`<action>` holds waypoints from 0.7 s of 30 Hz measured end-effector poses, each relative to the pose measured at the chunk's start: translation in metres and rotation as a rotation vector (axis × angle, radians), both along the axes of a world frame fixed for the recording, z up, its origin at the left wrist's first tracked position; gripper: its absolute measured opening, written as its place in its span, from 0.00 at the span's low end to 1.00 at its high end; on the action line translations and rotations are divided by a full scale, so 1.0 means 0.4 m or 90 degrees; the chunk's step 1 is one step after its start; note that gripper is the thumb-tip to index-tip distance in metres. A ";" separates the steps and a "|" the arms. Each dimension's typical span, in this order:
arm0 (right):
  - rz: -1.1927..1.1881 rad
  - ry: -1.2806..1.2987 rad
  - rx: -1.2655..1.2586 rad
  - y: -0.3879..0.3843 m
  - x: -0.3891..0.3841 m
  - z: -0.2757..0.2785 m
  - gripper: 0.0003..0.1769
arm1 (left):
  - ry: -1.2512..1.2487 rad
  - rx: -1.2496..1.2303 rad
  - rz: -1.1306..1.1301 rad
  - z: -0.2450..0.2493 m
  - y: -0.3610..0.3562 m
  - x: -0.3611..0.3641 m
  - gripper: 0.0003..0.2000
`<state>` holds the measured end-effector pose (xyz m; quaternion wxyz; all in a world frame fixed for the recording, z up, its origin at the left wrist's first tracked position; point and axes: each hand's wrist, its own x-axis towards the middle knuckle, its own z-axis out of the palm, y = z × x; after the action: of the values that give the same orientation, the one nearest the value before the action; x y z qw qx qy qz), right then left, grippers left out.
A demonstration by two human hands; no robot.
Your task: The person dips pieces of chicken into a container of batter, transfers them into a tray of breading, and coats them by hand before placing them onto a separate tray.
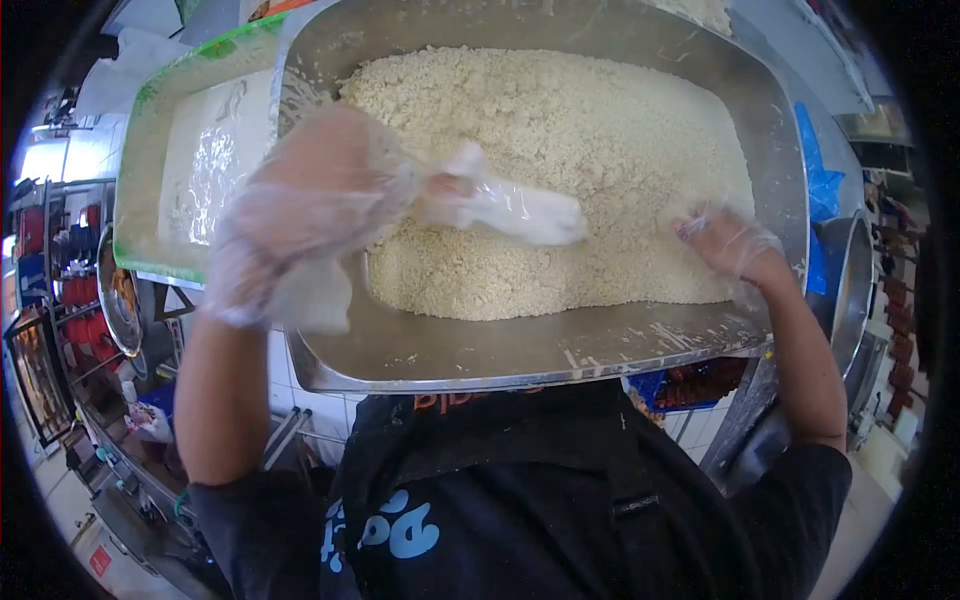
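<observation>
Hands in clear plastic gloves at work over a large rectangular stainless-steel tray [520, 355] heaped with pale, dry crumb mixture [580, 140].

The left hand [320, 200] hovers above the near left part of the heap, back upward, its fingers drawn together and pointing across the crumbs; loose glove film hides whether it pinches anything. The right hand [725, 240] lies on the heap's right edge, fingers spread and pressed lightly into the crumb mixture, close to the tray's right wall. A green-rimmed plastic tray [140, 160] lined with white sits just beside the steel tray on the left; a blue plastic bag [818, 180] shows on the right.
</observation>
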<state>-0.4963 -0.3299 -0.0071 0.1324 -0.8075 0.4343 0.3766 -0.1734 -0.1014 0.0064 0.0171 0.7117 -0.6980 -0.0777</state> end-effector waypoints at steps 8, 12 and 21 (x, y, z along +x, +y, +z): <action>0.090 -0.193 0.365 0.161 0.165 -0.077 0.15 | 0.015 -0.289 0.099 0.207 0.187 0.132 0.17; 0.054 -0.305 0.472 0.270 0.351 -0.150 0.15 | 0.168 -0.308 0.497 0.153 0.261 0.251 0.18; 0.046 -0.369 0.477 0.291 0.458 -0.149 0.15 | 0.104 -0.106 0.564 -0.177 0.251 0.425 0.15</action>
<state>-0.3130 -0.2134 -0.0668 0.5170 -0.7905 0.1853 0.2711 -0.0035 -0.0010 -0.0645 0.1609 0.9292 -0.3268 -0.0623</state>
